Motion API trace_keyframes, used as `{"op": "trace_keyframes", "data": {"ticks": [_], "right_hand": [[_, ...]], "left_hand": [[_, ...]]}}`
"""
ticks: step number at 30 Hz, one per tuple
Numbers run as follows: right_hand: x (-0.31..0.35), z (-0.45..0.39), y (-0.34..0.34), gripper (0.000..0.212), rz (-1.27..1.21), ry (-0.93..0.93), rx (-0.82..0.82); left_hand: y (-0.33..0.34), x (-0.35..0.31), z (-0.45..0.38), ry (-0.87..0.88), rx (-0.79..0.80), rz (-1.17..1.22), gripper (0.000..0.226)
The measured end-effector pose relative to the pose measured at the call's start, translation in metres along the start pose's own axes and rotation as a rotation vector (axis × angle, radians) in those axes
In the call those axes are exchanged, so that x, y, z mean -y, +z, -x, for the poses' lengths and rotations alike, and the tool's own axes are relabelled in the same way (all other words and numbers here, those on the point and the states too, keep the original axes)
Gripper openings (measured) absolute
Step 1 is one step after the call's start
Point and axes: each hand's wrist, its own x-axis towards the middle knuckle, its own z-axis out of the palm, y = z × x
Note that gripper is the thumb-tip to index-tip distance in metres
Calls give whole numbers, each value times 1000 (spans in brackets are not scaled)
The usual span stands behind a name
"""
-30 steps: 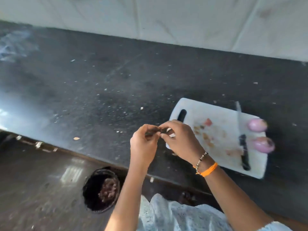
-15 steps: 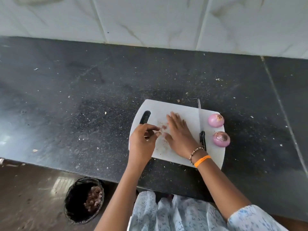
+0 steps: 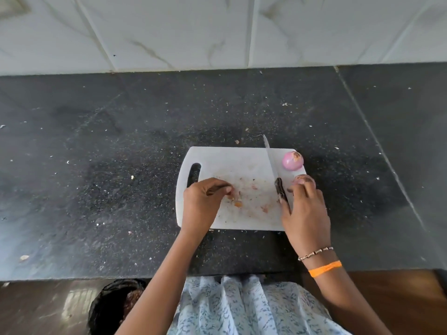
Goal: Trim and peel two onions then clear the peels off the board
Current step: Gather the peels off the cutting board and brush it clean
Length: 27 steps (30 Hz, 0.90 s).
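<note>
A white cutting board [image 3: 232,160] lies on the black counter. One peeled pink onion [image 3: 292,160] sits at the board's far right corner. A second onion [image 3: 302,179] shows just beyond my right hand's fingertips. A knife [image 3: 273,165] with a dark handle lies on the board, blade pointing away. My left hand [image 3: 204,204] has curled fingers and pinches small peel bits [image 3: 235,201] on the board. My right hand [image 3: 304,209] lies with fingers extended beside the knife handle, fingertips at the second onion. Small peel scraps are scattered across the board's middle.
A dark waste bin [image 3: 113,308] holding peels stands on the floor below the counter's front edge, to the left. Crumbs dot the black counter [image 3: 96,165]. A white tiled wall [image 3: 217,32] rises behind it.
Both hands came from the board's left edge onto it. My right hand then slid right, from the board's middle to the knife handle and near onion. The view swung right and centred on the board.
</note>
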Motion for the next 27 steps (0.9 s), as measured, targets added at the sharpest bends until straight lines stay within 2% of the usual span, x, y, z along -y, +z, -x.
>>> {"op": "trace_keyframes", "data": {"ticks": [4,8,14,16,19,20,22,23,25,27], "right_hand": [[3,1,0,26,-6,64,3],[-3,-3,-3,30,-21,94,-60],[8,16,-1,23,-35,5,-112],[15,29,8,32,-84,-46,-39],[27,42,27,59,-63,-77,148],[30,42,33,66,-63,-39,200],[37,35,39,78,-100,30,290],[40,30,40,77,-141,9,321],[47,18,38,65,-268,-112,413],[50,6,28,60,-544,-117,476]], "left_hand": [[7,4,-5,86,37,-78,17],[5,11,-7,158,27,-162,17],[0,22,-5,267,-51,-337,25],[0,25,-5,247,43,-363,35],[6,30,0,222,275,-412,82],[9,32,2,208,328,-434,91],[15,30,7,196,420,-478,90],[18,27,9,186,475,-437,86],[21,19,13,107,558,-153,84],[18,13,15,33,522,150,88]]}}
